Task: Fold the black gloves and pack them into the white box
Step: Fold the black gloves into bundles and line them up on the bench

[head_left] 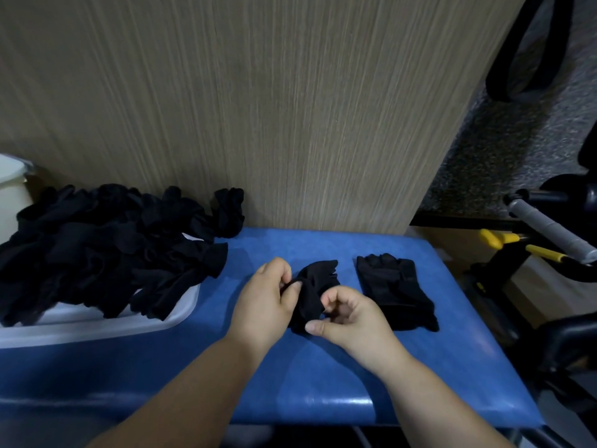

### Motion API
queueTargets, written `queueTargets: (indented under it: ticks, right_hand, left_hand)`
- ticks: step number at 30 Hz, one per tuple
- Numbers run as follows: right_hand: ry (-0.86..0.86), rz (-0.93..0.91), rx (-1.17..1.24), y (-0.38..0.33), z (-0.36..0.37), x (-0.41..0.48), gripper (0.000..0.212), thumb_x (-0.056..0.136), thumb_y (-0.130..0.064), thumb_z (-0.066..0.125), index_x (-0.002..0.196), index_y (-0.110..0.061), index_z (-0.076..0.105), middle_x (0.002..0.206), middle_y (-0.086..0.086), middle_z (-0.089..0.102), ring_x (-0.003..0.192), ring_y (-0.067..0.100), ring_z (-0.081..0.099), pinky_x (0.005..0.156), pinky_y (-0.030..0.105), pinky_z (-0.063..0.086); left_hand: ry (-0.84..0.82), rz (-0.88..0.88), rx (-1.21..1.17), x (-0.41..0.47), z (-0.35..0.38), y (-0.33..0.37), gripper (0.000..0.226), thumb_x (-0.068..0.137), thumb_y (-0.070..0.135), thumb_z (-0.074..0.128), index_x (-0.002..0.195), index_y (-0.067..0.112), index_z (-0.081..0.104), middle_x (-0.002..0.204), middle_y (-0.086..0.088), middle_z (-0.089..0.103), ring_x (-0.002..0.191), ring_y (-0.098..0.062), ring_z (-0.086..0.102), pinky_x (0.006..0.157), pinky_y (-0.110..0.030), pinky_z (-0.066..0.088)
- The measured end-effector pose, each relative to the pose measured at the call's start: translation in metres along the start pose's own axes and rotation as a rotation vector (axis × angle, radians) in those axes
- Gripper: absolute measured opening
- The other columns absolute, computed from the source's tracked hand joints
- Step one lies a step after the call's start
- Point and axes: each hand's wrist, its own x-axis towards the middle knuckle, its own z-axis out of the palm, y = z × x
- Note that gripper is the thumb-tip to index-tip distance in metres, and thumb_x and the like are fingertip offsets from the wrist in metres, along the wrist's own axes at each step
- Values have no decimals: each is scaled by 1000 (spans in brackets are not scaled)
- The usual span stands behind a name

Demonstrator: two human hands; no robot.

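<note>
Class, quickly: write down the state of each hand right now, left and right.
Left hand: closed, pinching the crumpled black fabric glove.
Right hand: closed, gripping the same glove's near end.

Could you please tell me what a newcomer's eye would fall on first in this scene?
First, the left hand and right hand at the centre, both pinching a crumpled black glove over the blue table. Next, the big heap of black gloves spilling over the white box at the left. A second glove lies flat on the table just right of the hands.
</note>
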Motion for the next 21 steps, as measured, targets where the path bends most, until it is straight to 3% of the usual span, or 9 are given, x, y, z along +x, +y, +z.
queueTargets:
  ticks: [3, 8, 14, 17, 21]
  right_hand:
    - [62, -30, -61, 3, 2, 2, 32, 62, -25, 84, 69, -22, 53, 74, 2, 54, 67, 11, 49, 63, 30, 44]
    - [291, -50, -74, -1, 3, 6, 38, 77, -8, 75, 61, -19, 42, 56, -7, 41, 55, 8, 35, 54, 25, 34]
    - [406, -65, -208, -10, -3, 11, 32, 81, -12, 67, 66, -18, 39, 52, -5, 39, 49, 6, 32, 49, 23, 34]
    - [365, -40, -202, -13, -1, 12, 28, 83, -18, 67, 70, -18, 42, 56, -4, 42, 50, 5, 36, 52, 21, 38]
    - [141, -26, -115, -15, -1, 10, 26, 71, -41, 71, 77, -23, 53, 75, 4, 58, 68, 21, 54, 73, 43, 51]
  left_hand:
    - [-32, -12, -18, -1, 0, 1, 26, 90, 18, 55, 73, 21, 35, 55, 7, 36, 49, -9, 34, 48, -21, 31]
    - [-51, -33, -62, -6, -3, 4, 22, 90, 17, 52, 75, 19, 35, 53, 6, 36, 46, -9, 32, 46, -23, 31]
    - [-106, -32, -71, -10, -2, 4, 29, 93, 24, 53, 73, 21, 33, 48, 9, 33, 44, -9, 29, 42, -22, 29]
    - [-125, -71, -94, -9, -2, 4, 29, 93, 26, 53, 73, 20, 33, 45, 9, 34, 43, -9, 29, 41, -21, 28]
    - [-79, -143, -76, -4, -4, 2, 29, 92, 31, 54, 74, 19, 34, 51, 5, 39, 46, -11, 39, 45, -25, 32]
